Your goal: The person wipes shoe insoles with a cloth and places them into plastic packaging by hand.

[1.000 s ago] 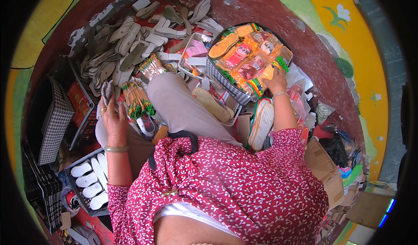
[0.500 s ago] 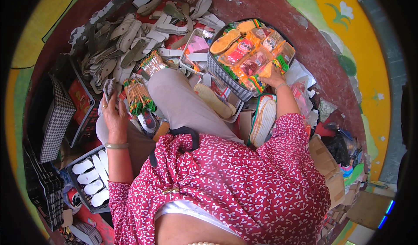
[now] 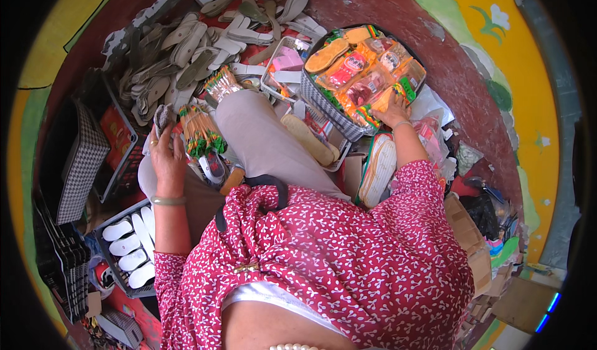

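Note:
My left hand (image 3: 166,157) is raised beside my left knee, its fingers closed around a crumpled grey cloth-like thing (image 3: 163,117). Close to it lies a bundle of wooden sticks (image 3: 198,129) with green and orange ends. At the upper right, my right hand (image 3: 394,110) reaches into a checkered oval basket (image 3: 336,115). Its fingers close on an orange piece (image 3: 382,101), whose full shape is partly hidden by them. Orange insoles (image 3: 327,55) and several clear-wrapped packets (image 3: 349,68) fill that basket.
Grey and white shoe soles (image 3: 186,45) are heaped against the far wall. A white basket (image 3: 272,76) holds a pink box. White soles lie in a dark crate (image 3: 148,288) at the lower left. Checkered boxes (image 3: 83,176) stand at the left, cardboard (image 3: 466,225) at the right.
The view has shifted slightly. Both hands keep nearly the same places, the left still with the grey thing and the right still at the orange piece in the basket.

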### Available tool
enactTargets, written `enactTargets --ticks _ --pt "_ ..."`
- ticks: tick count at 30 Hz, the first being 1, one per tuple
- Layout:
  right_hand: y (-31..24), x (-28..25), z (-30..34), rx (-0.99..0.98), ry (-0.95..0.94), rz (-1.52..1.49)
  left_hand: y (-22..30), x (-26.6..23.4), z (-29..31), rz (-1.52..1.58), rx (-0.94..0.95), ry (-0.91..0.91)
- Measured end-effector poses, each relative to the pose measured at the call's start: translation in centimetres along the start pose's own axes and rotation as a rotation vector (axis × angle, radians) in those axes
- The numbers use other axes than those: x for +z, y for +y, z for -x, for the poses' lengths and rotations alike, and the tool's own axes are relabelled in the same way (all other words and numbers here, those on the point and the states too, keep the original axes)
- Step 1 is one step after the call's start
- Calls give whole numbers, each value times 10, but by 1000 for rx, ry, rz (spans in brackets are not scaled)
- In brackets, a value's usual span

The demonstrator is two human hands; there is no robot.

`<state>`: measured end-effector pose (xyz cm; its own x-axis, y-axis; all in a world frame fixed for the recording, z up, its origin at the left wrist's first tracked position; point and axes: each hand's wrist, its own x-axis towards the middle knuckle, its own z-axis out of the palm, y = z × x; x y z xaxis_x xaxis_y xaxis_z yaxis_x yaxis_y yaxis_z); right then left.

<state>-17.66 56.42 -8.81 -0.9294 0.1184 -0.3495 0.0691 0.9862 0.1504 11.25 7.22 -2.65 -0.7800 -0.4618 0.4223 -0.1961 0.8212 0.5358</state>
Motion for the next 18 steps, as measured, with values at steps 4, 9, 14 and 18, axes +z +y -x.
enactTargets --ticks 4,9,14,18 --pt "-7 -4 4 7 -9 23 -5 4 1 27 -21 -7" --pt "2 0 -11 -17 1 37 -8 1 1 45 -13 15" --pt "17 1 -30 -178 285 110 -22 -7 1 121 -109 115" --pt "-36 -29 -22 -572 677 -255 -23 -31 -17 797 -469 80"
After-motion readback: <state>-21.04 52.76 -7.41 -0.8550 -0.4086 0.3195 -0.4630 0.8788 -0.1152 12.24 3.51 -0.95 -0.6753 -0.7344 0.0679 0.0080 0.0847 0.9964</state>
